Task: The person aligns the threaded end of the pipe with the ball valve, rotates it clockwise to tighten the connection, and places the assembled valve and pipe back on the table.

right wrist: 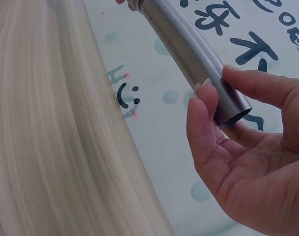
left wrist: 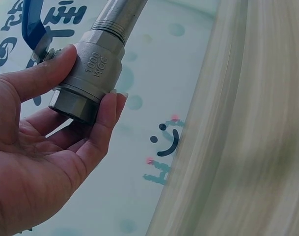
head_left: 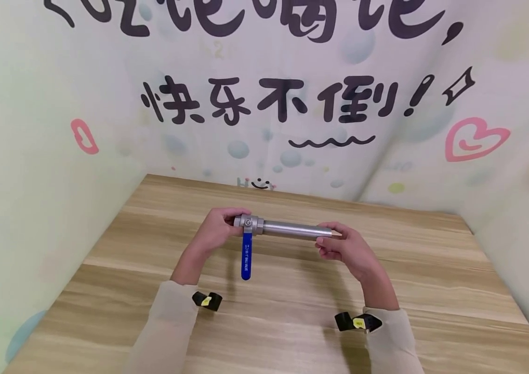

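Note:
A steel ball valve (head_left: 248, 224) with a blue lever handle (head_left: 246, 259) is joined to a steel pipe (head_left: 292, 229), and both are held up above the table. My left hand (head_left: 215, 228) grips the valve body at the left end; in the left wrist view the thumb presses one side and the fingers curl round the other, near the hex end (left wrist: 74, 104). My right hand (head_left: 346, 249) pinches the free end of the pipe, whose open mouth (right wrist: 235, 118) shows in the right wrist view. Threads (left wrist: 110, 27) show where pipe and valve meet. The lever points towards me.
A wood-grain table (head_left: 269, 322) lies beneath both hands. White printed wall sheets (head_left: 264, 161) with dark characters stand behind it and on both sides. A small black device (head_left: 208, 301) sits on the left sleeve, and another black device (head_left: 358, 322) on the right sleeve.

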`<state>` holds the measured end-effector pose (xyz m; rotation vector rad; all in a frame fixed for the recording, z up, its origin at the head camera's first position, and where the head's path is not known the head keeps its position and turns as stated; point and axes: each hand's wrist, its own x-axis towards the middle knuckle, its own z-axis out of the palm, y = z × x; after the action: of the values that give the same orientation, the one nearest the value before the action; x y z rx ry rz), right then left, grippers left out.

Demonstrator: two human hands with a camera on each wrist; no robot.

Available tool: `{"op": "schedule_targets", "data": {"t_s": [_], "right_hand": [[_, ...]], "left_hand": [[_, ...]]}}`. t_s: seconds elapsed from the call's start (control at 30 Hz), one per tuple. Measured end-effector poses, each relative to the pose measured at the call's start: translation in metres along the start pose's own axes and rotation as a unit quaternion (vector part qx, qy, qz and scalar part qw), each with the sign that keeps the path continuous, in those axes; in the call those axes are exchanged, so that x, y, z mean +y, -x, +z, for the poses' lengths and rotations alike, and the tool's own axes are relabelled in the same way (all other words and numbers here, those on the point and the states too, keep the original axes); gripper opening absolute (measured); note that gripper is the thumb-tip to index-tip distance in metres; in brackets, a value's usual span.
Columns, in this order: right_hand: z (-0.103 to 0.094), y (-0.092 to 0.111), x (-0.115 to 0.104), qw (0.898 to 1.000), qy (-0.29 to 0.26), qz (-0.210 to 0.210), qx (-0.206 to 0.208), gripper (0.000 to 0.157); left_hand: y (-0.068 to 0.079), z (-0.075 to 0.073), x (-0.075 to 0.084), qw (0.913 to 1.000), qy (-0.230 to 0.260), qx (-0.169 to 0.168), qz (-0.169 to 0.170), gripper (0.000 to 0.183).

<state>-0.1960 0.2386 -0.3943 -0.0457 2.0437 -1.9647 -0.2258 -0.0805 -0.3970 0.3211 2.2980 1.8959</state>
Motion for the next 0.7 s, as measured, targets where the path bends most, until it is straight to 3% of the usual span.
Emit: {"op": "schedule_targets", "data": {"t_s": [0.7], "right_hand": [[-0.0006,-0.0011,-0.0019,1.000,0.006,0.012,-0.003,0.033]], "left_hand": [[0.0000,0.0009,-0.0007,0.9999,0.005,-0.006,0.007,0.042]]}}
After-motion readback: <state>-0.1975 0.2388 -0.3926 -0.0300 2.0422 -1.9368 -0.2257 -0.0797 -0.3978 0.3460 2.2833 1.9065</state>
